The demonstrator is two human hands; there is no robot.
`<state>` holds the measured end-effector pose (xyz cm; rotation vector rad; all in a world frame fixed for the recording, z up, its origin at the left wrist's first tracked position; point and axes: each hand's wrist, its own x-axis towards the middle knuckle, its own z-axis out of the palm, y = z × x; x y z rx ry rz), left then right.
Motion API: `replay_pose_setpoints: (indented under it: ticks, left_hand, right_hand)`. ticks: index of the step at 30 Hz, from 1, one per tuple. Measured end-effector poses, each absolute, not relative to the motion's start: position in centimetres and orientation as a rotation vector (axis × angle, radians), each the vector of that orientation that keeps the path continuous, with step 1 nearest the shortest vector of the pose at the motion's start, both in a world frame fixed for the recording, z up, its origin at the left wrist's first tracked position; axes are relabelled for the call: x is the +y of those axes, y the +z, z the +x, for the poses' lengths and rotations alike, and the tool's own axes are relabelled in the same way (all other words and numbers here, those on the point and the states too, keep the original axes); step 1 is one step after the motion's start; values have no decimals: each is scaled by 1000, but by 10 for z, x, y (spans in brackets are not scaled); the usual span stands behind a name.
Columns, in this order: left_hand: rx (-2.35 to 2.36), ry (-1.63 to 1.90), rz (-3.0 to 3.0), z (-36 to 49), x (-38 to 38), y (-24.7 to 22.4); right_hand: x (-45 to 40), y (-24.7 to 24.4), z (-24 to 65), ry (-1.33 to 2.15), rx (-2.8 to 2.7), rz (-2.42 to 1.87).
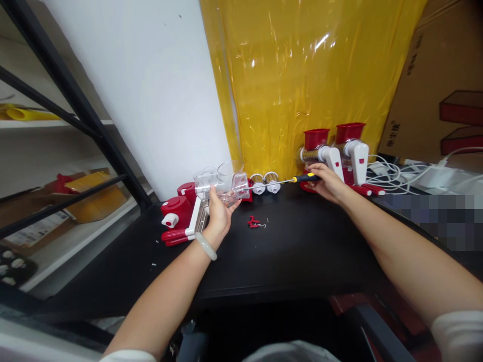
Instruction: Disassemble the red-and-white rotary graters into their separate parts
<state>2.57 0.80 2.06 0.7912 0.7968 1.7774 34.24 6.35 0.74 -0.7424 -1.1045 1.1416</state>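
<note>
My left hand (221,213) is closed around a clear plastic grater housing (207,185), lifted above the black table and lying sideways. In my right hand (326,183) is a screwdriver (307,177) with a black and yellow handle. Its long shaft points left, and the tip reaches the housing's right end; exact contact is too small to tell. Behind the shaft stand two grater drums (271,182) with white ends. On the table below lie small red parts (253,221) and several tiny screws (263,225).
Red and white grater parts (177,213) sit at the left. Two assembled rotary graters (356,156) stand at the back right, near white cables (392,173). A yellow plastic sheet (302,75) hangs behind the black table (294,251). Black-framed shelving (124,151) is on the left.
</note>
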Motion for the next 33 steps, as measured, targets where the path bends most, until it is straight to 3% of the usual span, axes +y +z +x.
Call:
replay_pose_setpoints:
  ticks: [15, 24, 33]
  left_hand:
    - [801, 1777, 762, 26, 7, 24]
    - [817, 1769, 765, 27, 7, 22]
    - [804, 1769, 754, 27, 7, 22]
  right_hand:
    - [69, 3, 344, 983, -1289, -889]
    - [58, 11, 341, 1180, -1096, -692]
    - [67, 7, 343, 1108, -1109, -771]
